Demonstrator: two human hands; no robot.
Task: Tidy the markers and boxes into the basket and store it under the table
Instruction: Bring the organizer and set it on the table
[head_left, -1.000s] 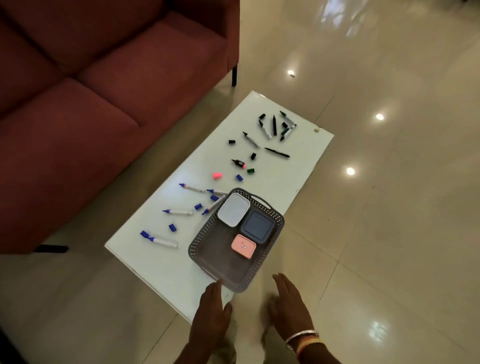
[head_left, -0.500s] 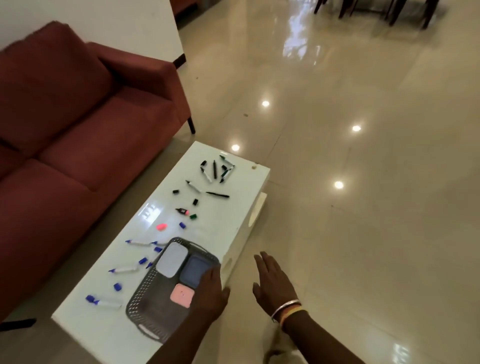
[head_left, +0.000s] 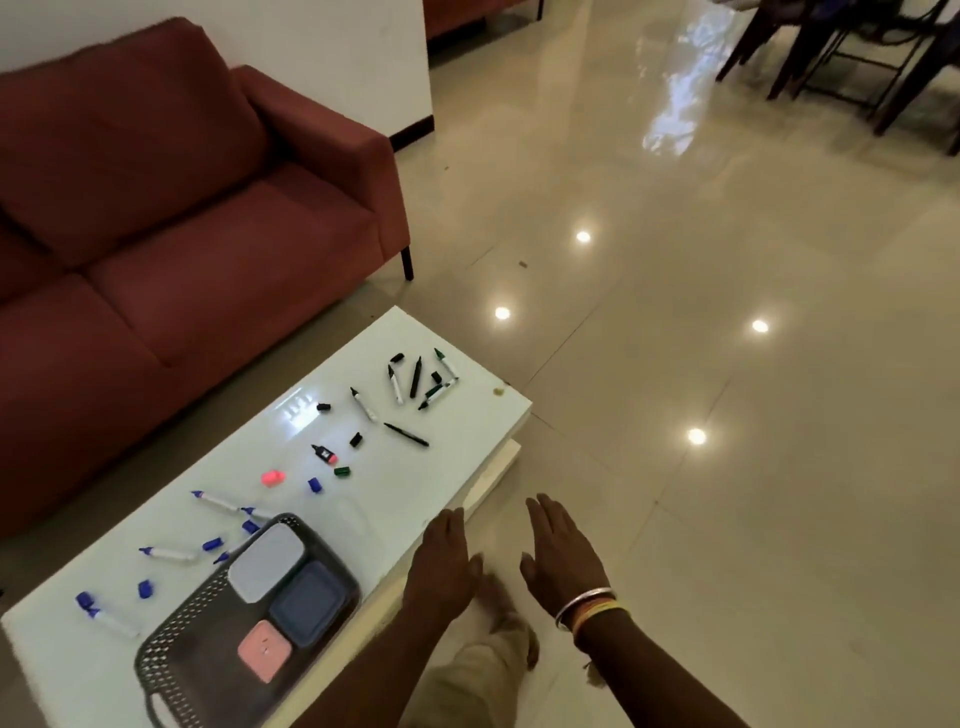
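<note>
A: Where do the hands sit now?

B: Both have drawn off the table (head_left: 363, 519). Half a second ago the left hand (head_left: 441, 566) lay over the basket's right rim; now it hovers past the table's right long edge, fingers spread, gripping nothing. The right hand (head_left: 561, 551) hangs beside it over the floor (head_left: 727, 467), also flat with fingers loose and empty, bangles (head_left: 587, 608) at the wrist.

A: And the basket?

B: The dark basket (head_left: 176, 670) rests at the near end of the table, same place as before, holding three boxes: a pale grey box (head_left: 267, 561) farthest, a blue box (head_left: 309, 603) just right of it, a pink box (head_left: 265, 649) nearest.

A: The markers?

B: None have moved. The blue markers (head_left: 171, 553) and their loose caps lie near the left long edge beside the basket; one of them touches the basket's far rim. A pink cap (head_left: 272, 477) lies mid-table. The black and green markers (head_left: 415, 376) cluster toward the far right corner.

A: Anything else changed?

B: The view has lifted: more of the red sofa (head_left: 182, 208) and some chair legs (head_left: 831, 62) at the upper right now show.
</note>
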